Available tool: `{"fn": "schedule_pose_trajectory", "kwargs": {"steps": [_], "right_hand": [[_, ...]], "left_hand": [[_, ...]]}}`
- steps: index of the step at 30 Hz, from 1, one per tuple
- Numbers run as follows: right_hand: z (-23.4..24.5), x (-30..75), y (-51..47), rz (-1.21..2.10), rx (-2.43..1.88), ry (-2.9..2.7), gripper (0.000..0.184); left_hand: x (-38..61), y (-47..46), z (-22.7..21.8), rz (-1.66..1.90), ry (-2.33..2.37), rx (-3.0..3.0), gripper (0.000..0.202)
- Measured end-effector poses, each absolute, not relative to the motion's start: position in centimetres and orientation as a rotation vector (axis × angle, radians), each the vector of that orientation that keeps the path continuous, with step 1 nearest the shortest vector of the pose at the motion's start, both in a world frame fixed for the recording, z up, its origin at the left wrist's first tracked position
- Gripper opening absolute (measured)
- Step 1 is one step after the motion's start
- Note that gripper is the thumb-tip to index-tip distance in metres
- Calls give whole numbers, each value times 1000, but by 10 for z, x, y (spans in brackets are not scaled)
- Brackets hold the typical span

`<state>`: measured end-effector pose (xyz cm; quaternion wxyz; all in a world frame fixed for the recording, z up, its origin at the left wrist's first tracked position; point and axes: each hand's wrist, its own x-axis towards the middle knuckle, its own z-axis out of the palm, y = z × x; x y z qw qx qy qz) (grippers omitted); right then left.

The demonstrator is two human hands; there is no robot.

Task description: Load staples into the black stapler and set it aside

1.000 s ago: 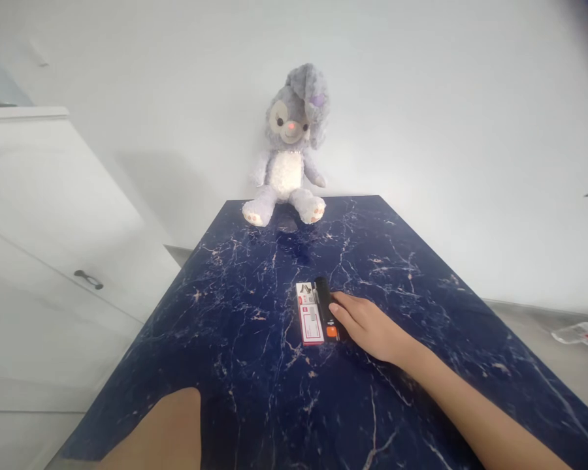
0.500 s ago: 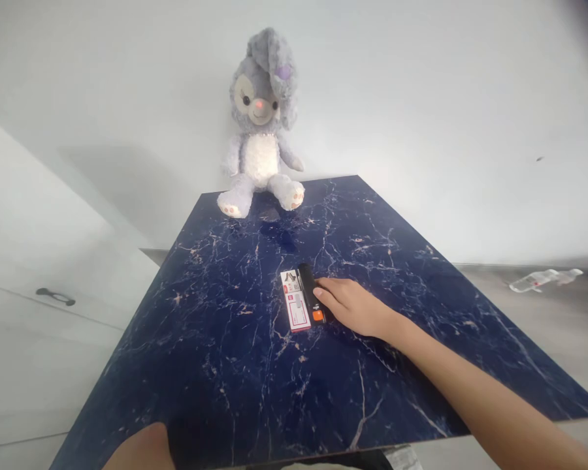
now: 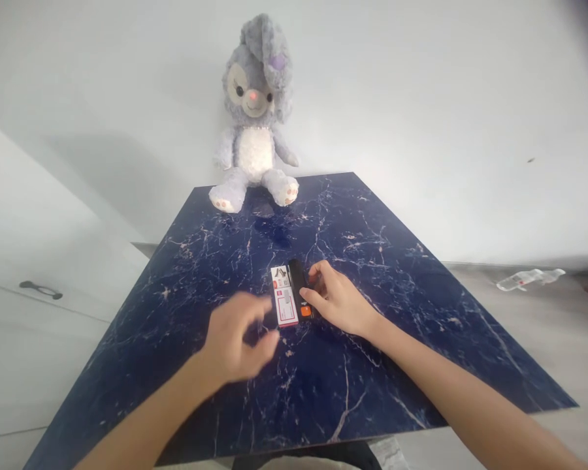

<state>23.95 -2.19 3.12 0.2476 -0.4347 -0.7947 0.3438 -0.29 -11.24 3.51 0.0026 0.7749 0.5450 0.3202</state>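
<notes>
On the dark blue marbled table [image 3: 215, 391] lies a small flat box [image 3: 285, 307], white with red print and a little picture on it. Against its right side is a black oblong piece with an orange patch [image 3: 296, 277]; I cannot tell whether the two are one package. My right hand [image 3: 340, 297] is at the black piece's right edge, thumb on top and fingers curled at the side. Just left of the white box, my left hand [image 3: 238, 336] is blurred by motion, thumb and forefinger apart, with nothing visible between them.
A grey plush rabbit [image 3: 255, 150] sits at the table's far edge against the white wall [image 3: 396, 85]. White cabinet fronts with a dark handle [image 3: 40, 290] stand at the left. On the floor at the right lies a clear plastic bottle [image 3: 530, 279].
My left hand has come up from the near left edge to beside the white box. My right hand stays at the black piece, its forefinger slightly more raised. The view has shifted a little.
</notes>
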Motion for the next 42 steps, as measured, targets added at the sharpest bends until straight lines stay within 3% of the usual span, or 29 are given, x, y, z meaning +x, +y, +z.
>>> {"fn": "schedule_pose_trajectory", "kwargs": {"steps": [3,5,8,11,17,22,28,34,39,42], "right_hand": [[31,241,-21,1085,-1165,-2162,36],[31,243,-20,1178,-1126,-2157,52],[31,244,-19,1244,-1028,-2186,85],[33,245,-20,1210,-946,-2229,94],[30,253,0,1059,-958,-2173,59],[18,283,43,611,-1272,-2143,47],[4,341,97,325,-1657,-1829,48],[-9,368,114,458,-1635,-1651,58],[-9,356,106,229,-1526,-1696,57],[1,340,91,-15,-1439,-1739,54]], "left_hand": [[-9,-97,36,861,1640,2386,92],[-9,-91,31,667,1576,2327,116],[-4,-88,17,550,1551,2225,128],[1,-86,4,577,1616,2161,126],[17,-52,-4,697,1645,2202,124],[71,23,-6,748,1602,2217,118],[161,100,-3,782,1412,2318,115],[177,96,-5,826,1411,2378,116],[145,55,-2,932,1480,2457,64],[111,23,3,945,1473,2487,49]]}}
